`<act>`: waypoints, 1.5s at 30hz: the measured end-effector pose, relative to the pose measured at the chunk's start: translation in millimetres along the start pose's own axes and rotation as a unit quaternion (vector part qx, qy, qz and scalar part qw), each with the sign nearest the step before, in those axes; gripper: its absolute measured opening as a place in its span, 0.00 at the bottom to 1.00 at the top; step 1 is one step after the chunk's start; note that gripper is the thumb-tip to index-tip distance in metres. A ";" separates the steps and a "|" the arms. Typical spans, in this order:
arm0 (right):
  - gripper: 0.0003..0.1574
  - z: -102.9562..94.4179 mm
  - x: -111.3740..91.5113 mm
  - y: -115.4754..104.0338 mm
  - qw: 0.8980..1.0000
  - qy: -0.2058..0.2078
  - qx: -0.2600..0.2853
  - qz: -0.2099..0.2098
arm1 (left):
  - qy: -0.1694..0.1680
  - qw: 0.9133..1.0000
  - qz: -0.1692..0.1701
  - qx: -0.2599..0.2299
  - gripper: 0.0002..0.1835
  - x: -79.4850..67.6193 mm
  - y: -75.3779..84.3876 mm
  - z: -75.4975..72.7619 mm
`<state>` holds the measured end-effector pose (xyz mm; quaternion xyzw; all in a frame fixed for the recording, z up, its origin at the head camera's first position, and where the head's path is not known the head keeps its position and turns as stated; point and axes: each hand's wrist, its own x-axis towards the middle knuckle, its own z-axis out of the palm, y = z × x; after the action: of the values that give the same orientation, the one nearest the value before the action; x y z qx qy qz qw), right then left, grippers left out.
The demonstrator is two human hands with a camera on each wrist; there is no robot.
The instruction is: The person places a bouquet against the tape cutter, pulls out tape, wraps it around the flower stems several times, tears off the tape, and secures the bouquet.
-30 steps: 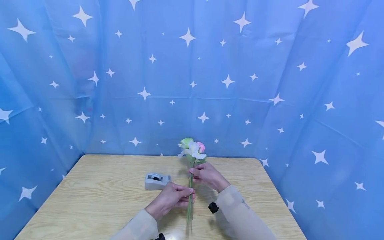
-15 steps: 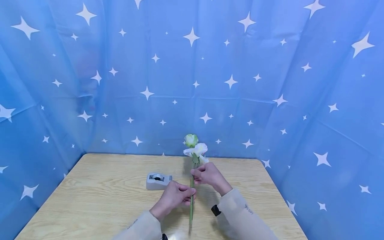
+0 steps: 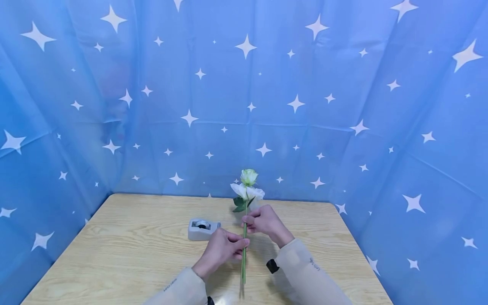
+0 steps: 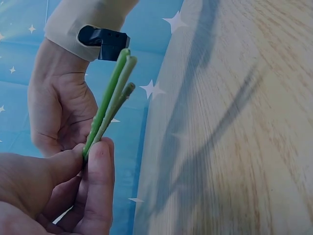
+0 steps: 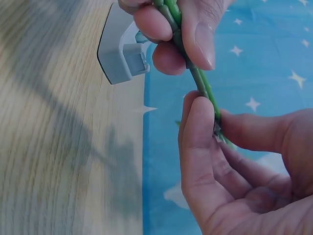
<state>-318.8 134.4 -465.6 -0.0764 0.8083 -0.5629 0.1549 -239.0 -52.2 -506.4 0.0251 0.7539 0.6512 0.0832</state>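
on both sleeves, lettering (illegible); fingers pinch stems.

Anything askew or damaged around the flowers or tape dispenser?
Nothing looks damaged or spilled. Only the stem ends look slightly uneven: one stops short of the other two. The tape dispenser stands upright.

Three slender green flower stems run together as one bunch held in the air, pinched by the left hand and, higher up, the right hand. Above the right hand's grip come dark green leaves, then a white ruffled flower, topped by a green-tinged white rose. Beyond the left hand's grip, the cut ends fan slightly. The third stem's bloom is probably hidden behind the white petals.
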 end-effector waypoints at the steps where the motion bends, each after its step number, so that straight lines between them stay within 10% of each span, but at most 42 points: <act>1: 0.11 -0.1 0.1 0.4 1.000 -0.002 0.001 -0.002 | 0.001 1.000 0.001 0.000 0.10 0.1 -0.5 0.3; 12: 0.15 0.0 3.4 4.6 1.000 -0.007 0.008 -0.008 | -0.009 1.000 0.011 -0.017 0.11 4.5 -10.6 -0.2; 31: 0.16 2.8 9.9 11.6 0.999 -0.013 0.044 -0.013 | -0.129 0.980 -0.025 -0.151 0.19 12.4 -29.4 -10.4; 45: 0.16 -0.3 8.4 16.1 0.999 -0.029 0.044 -0.011 | -0.106 0.987 -0.007 -0.118 0.17 8.1 -22.3 -8.0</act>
<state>-326.0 137.9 -481.9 -0.0947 0.7772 -0.5970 0.1751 -246.6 -62.2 -528.1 0.0790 0.6591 0.7284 0.1699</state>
